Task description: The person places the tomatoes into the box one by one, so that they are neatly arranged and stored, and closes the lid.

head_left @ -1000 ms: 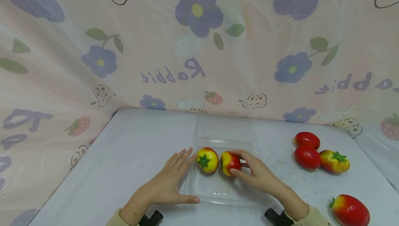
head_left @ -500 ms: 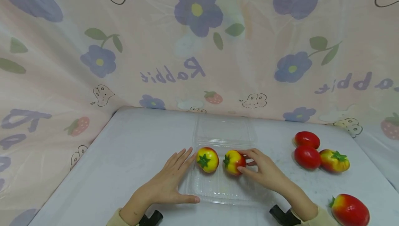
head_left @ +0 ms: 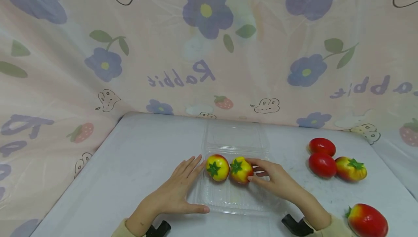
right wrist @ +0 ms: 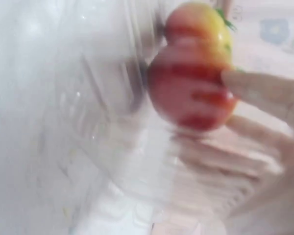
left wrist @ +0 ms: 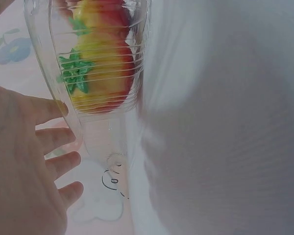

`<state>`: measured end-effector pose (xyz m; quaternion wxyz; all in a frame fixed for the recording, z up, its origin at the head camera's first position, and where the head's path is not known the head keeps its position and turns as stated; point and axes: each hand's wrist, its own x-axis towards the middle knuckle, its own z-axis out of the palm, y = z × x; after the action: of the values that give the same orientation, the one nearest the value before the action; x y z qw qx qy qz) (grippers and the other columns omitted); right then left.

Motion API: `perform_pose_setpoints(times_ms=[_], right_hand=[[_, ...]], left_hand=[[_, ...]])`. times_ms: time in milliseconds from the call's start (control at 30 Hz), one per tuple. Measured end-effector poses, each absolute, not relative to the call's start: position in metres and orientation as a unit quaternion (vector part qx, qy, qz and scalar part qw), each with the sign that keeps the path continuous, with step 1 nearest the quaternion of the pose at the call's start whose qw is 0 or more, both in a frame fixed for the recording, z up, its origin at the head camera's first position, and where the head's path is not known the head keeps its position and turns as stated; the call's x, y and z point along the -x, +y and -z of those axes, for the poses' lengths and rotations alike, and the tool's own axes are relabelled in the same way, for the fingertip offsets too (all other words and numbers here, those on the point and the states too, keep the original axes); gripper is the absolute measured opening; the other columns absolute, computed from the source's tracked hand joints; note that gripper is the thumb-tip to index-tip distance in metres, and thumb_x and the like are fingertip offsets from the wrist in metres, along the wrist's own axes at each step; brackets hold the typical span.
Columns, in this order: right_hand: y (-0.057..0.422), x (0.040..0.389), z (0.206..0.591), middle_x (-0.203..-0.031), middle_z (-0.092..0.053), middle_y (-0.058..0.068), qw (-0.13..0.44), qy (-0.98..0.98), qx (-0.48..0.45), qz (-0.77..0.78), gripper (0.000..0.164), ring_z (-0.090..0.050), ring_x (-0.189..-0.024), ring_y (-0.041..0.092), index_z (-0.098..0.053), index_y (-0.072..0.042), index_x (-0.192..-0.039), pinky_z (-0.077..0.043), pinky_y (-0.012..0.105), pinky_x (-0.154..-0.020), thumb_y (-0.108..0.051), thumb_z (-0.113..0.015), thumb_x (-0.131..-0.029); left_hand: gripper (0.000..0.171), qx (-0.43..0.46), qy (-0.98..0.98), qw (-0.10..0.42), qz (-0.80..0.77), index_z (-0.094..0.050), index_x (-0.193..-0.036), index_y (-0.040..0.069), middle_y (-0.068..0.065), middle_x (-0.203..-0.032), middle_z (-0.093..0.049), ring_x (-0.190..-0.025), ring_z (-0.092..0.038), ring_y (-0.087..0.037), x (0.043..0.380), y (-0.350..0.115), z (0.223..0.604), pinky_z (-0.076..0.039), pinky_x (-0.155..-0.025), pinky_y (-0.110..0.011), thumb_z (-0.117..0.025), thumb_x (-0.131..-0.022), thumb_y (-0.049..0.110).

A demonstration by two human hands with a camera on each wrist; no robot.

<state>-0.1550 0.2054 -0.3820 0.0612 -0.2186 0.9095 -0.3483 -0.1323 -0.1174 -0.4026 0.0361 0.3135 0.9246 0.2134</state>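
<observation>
A clear plastic clamshell box point(head_left: 228, 202) lies with its lid point(head_left: 235, 135) folded back. In its base, a red-and-yellow fruit with a green leafy top point(head_left: 217, 168) sits on the left. Beside it is a second such fruit point(head_left: 241, 170), its leafy top turned toward the head camera. My right hand point(head_left: 274, 180) holds this second fruit from the right between thumb and fingertips. My left hand point(head_left: 176, 193) is spread at the box's left side, one fingertip against the clear wall point(left wrist: 63, 93) in the left wrist view. The right wrist view is blurred.
To the right on the white table point(head_left: 147, 139) lie two red fruits point(head_left: 322, 165) and a red-and-yellow fruit point(head_left: 350, 169), close together. Nearer the front right edge is another red-and-yellow fruit point(head_left: 367, 220). A patterned curtain point(head_left: 209, 66) hangs behind and beside the table.
The right hand shifted the second fruit right, then back left beside the first. The fruit has turned so its green top shows more. The left hand has stayed put.
</observation>
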Motion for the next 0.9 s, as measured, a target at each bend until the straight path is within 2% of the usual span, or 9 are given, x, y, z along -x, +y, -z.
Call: perform_pose_setpoints(times_ms=[233,567,900], right_hand=[[0.205,0.154,0.383,-0.130,-0.060,0.015,0.050,0.910,0.235,0.337,0.051,-0.065,-0.103,0.026,-0.053,-0.008,-0.134,-0.057,0.034,-0.082,-0.029,-0.068,-0.089],[0.207,0.151,0.382,-0.133,-0.057,0.015,0.035,0.908,0.239,0.341,0.052,-0.063,-0.108,0.029,-0.053,-0.007,-0.134,-0.057,0.035,-0.084,-0.028,-0.069,-0.088],[0.212,0.145,0.380,-0.131,-0.058,0.012,0.009,0.915,0.197,0.352,0.053,-0.062,-0.108,0.029,-0.054,-0.012,-0.134,-0.057,0.041,-0.084,-0.024,-0.073,-0.085]], left_hand=[[0.113,-0.318,0.923,0.033,-0.214,-0.011,-0.156,0.018,-0.004,-0.163,-0.004,-0.150,-0.005,-0.027,0.133,-0.116,0.402,-0.007,-0.120,-0.051,-0.058,-0.072,0.078],[0.113,-0.310,0.925,0.042,-0.217,-0.011,-0.156,0.020,-0.002,-0.163,-0.003,-0.150,-0.004,-0.026,0.133,-0.115,0.402,-0.005,-0.120,-0.050,-0.058,-0.071,0.079],[0.113,-0.305,0.927,0.044,-0.215,-0.013,-0.155,0.020,-0.003,-0.163,-0.005,-0.150,-0.005,-0.026,0.132,-0.116,0.402,-0.008,-0.119,-0.054,-0.057,-0.070,0.080]])
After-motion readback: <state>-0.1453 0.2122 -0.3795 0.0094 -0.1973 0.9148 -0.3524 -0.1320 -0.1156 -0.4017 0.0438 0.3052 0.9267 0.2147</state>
